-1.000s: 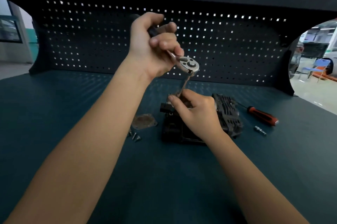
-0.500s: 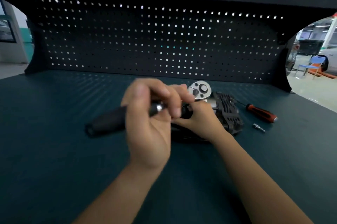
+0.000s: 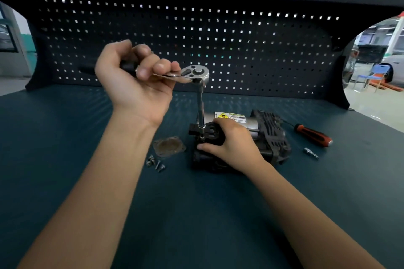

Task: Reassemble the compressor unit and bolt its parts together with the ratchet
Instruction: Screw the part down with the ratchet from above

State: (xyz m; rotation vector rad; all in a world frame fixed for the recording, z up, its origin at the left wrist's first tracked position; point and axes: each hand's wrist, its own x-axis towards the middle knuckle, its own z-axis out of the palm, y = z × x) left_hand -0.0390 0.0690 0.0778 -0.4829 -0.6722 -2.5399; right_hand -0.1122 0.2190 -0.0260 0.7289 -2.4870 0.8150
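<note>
The black compressor unit (image 3: 271,137) lies on the dark green bench, with a silver cylinder and a yellow warning label on top. My right hand (image 3: 231,144) grips its left end, fingers curled over the housing. My left hand (image 3: 135,80) holds the chrome ratchet (image 3: 194,73) by its black handle, above and left of the unit. From the ratchet head a long extension bar (image 3: 200,109) runs straight down onto the unit's left end. A rusty cover plate (image 3: 168,146) and several loose bolts (image 3: 155,162) lie just left of the unit.
An orange-handled screwdriver (image 3: 312,134) and a small metal fitting (image 3: 310,152) lie right of the unit. A black pegboard (image 3: 240,45) closes the back of the bench. A blue chair (image 3: 375,76) stands on the floor beyond the bench at far right.
My left hand swung the ratchet handle down toward me half a second ago, and has now swung it back up and to the left. My right hand stayed on the unit.
</note>
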